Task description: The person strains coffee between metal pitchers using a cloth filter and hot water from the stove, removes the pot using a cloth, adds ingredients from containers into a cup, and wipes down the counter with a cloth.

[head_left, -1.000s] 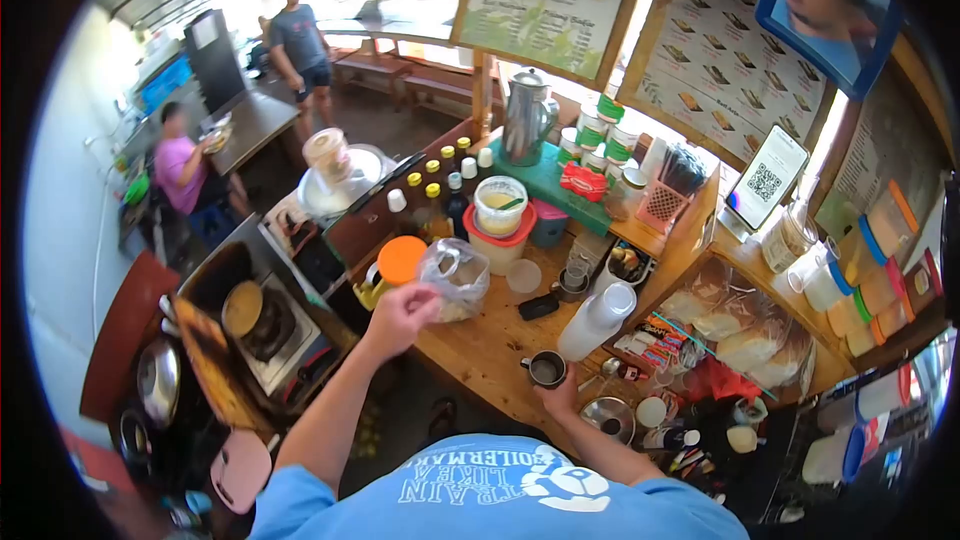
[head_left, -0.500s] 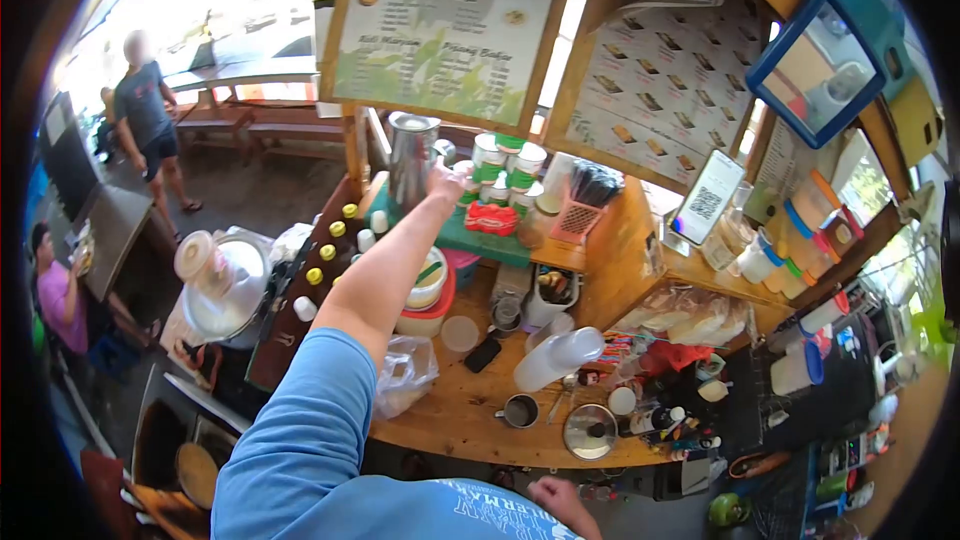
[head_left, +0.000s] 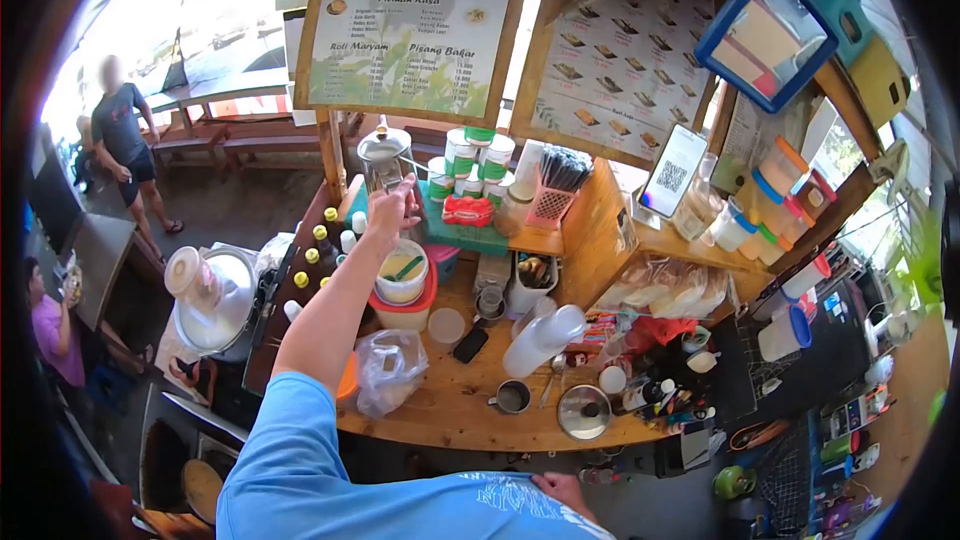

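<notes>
My left hand (head_left: 394, 210) is stretched out to the back of the counter, fingers curled in front of a lidded metal jug (head_left: 384, 148). It seems to grip the jug on its near side; the hand hides the jug's lower part. Right of it, stacked white-and-green cans (head_left: 478, 158) and a red packet (head_left: 468, 210) sit on a green stand (head_left: 440, 228). Below my wrist is an open white tub (head_left: 402, 285) with a green utensil inside. Down by my shirt, my right hand (head_left: 562, 490) is closed, and what it holds, if anything, is hidden.
On the wooden counter (head_left: 440, 410) are a plastic bag (head_left: 390, 370), a black phone (head_left: 470, 344), a metal mug (head_left: 511, 397) and a lid (head_left: 584, 412). Yellow-capped bottles (head_left: 325, 240) line the left side. Menu boards (head_left: 415, 30) hang above. One person (head_left: 122, 130) stands outside; another sits.
My left hand has come left and nearer, from the jug's right side to its front. The jug's lidded top now faces me more. My right hand stays low by the shirt. The view has shifted.
</notes>
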The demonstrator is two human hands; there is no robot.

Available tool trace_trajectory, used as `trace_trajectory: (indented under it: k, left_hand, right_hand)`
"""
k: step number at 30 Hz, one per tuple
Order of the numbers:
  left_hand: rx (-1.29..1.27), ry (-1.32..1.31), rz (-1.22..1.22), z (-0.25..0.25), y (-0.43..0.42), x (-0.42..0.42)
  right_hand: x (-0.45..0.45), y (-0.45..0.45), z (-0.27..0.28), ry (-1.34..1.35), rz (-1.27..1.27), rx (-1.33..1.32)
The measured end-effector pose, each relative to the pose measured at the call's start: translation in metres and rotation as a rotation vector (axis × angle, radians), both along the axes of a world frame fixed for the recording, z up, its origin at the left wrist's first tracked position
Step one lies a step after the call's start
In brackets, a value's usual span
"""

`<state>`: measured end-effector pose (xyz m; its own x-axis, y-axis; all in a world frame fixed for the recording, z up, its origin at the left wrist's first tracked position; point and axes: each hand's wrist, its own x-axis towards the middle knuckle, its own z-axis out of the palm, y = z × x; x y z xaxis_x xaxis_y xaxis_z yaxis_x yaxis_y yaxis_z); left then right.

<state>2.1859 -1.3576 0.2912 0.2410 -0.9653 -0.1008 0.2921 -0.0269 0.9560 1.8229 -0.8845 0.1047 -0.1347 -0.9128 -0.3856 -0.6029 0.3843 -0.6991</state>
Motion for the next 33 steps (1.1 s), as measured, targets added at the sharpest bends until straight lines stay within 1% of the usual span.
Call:
trace_trajectory:
  k: [1,2,3,4,6,7,8,9,12,13,14,16,18,20,22,23,24,25,26,27,29,30,31,33]
  left_hand:
    - [-0.013,0.049,-0.090,0.000,0.015,0.002]
    - [-0.020,0.038,-0.091,0.001,0.028,0.004]
    - [-0.095,0.030,-0.111,0.002,0.042,0.007]
    - [-0.167,0.022,-0.137,0.002,0.056,0.008]
    - [-0.219,0.020,-0.150,0.018,0.088,0.001]
    - [-0.264,0.031,-0.147,0.027,0.107,-0.002]
    - [-0.246,0.062,-0.127,0.041,0.127,-0.010]
    - [-0.252,0.049,-0.109,0.046,0.135,-0.017]
    - [-0.306,0.147,-0.130,0.054,0.151,-0.024]
    - [-0.355,0.112,-0.198,0.037,0.134,-0.011]
    - [-0.356,0.093,-0.168,0.036,0.136,-0.015]
    - [-0.366,0.074,-0.113,0.048,0.132,-0.028]
    - [-0.339,0.082,-0.100,0.037,0.123,-0.030]
    - [-0.291,0.059,-0.023,0.046,0.124,-0.036]
    - [-0.253,-0.004,-0.008,0.052,0.130,-0.031]
    - [-0.232,-0.044,-0.015,0.051,0.133,-0.026]
    - [-0.272,-0.085,-0.041,0.055,0.142,-0.021]
    - [-0.249,-0.087,-0.028,0.055,0.152,-0.013]
    - [-0.265,-0.118,-0.035,0.056,0.158,-0.007]
    - [-0.283,-0.145,-0.045,0.057,0.165,-0.002]
    - [-0.230,-0.109,-0.023,0.059,0.182,0.008]
    - [-0.218,-0.109,-0.048,0.059,0.189,0.012]
    - [-0.207,-0.108,-0.075,0.059,0.195,0.015]
    - [-0.200,-0.098,-0.069,0.059,0.207,0.018]
  right_hand:
    - [-0.002,-0.006,0.011,-0.014,0.001,0.002]
    - [-0.006,-0.019,0.024,-0.031,0.121,-0.038]
    - [-0.008,-0.031,0.036,-0.047,0.239,-0.081]
    - [-0.007,-0.042,0.049,-0.059,0.230,-0.088]
    - [-0.010,-0.064,0.075,-0.081,0.290,-0.116]
    - [-0.017,-0.078,0.075,-0.061,0.368,-0.207]
    - [-0.025,-0.097,0.075,-0.038,0.455,-0.303]
    - [-0.028,-0.113,0.086,-0.041,0.488,-0.340]
    - [-0.028,-0.153,0.107,-0.086,0.602,-0.428]
    - [-0.022,-0.166,0.111,-0.074,0.655,-0.465]
    - [-0.014,-0.175,0.110,-0.052,0.703,-0.499]
    - [0.018,-0.207,0.099,-0.045,0.859,-0.664]
    - [0.063,-0.242,0.086,-0.146,0.838,-0.803]
    - [0.106,-0.296,0.059,-0.219,0.639,-0.980]
    - [0.142,-0.354,0.036,-0.370,0.408,-0.727]
    - [0.150,-0.366,0.049,-0.392,0.327,-0.594]
    - [0.163,-0.386,0.034,-0.276,0.224,-0.683]
    - [0.171,-0.396,0.035,-0.202,0.206,-0.641]
    - [0.176,-0.402,0.041,-0.217,0.215,-0.534]
    - [0.182,-0.412,0.036,-0.214,0.219,-0.518]
    - [0.198,-0.421,0.023,-0.367,0.151,-0.266]
    - [0.206,-0.425,0.011,-0.438,0.106,-0.245]
    - [0.209,-0.418,0.019,-0.437,0.116,-0.235]
    - [0.209,-0.411,0.037,-0.583,-0.005,-0.082]
